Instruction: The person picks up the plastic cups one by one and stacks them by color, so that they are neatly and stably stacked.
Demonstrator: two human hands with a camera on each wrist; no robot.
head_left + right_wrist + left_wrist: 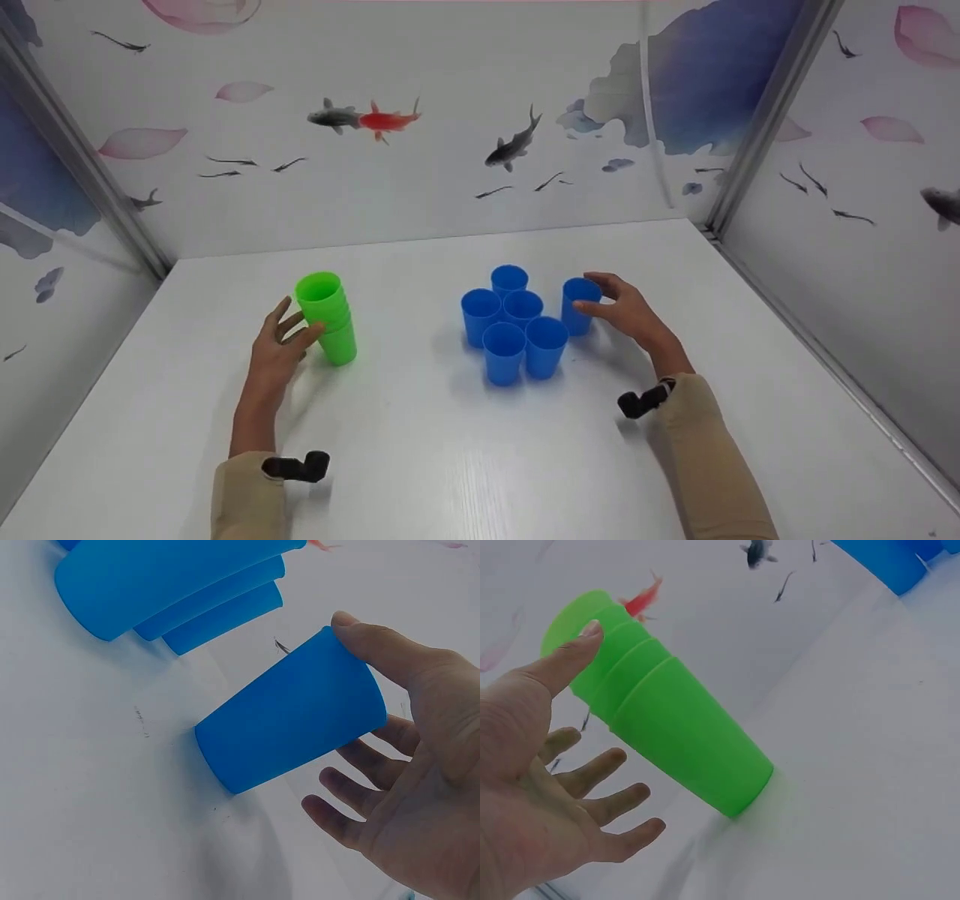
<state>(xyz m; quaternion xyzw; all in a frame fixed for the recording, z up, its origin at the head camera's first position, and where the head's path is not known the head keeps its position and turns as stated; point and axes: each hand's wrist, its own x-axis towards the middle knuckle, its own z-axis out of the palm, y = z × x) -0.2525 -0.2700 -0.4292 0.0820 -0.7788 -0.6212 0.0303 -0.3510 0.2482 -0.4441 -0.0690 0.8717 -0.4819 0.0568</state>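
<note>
On the left, a nested stack of green cups point(338, 341) stands on the white table point(420, 465). My left hand point(279, 352) is beside its upper part. The thumb overlaps the near side below the rim in the left wrist view, while the other fingers point(615, 810) spread loosely, apart from the green wall. On the right, my right hand point(634, 311) holds a single blue cup point(289, 716) near its rim, thumb on the near side and index finger partly hidden behind it. This cup is upright, its base at the table.
Several upright blue cups point(504, 360) stand in a tight cluster just left of the held one. White panels printed with fish and petals point(450, 195) rise behind and at both sides. A black wrist camera point(296, 467) juts from each sleeve.
</note>
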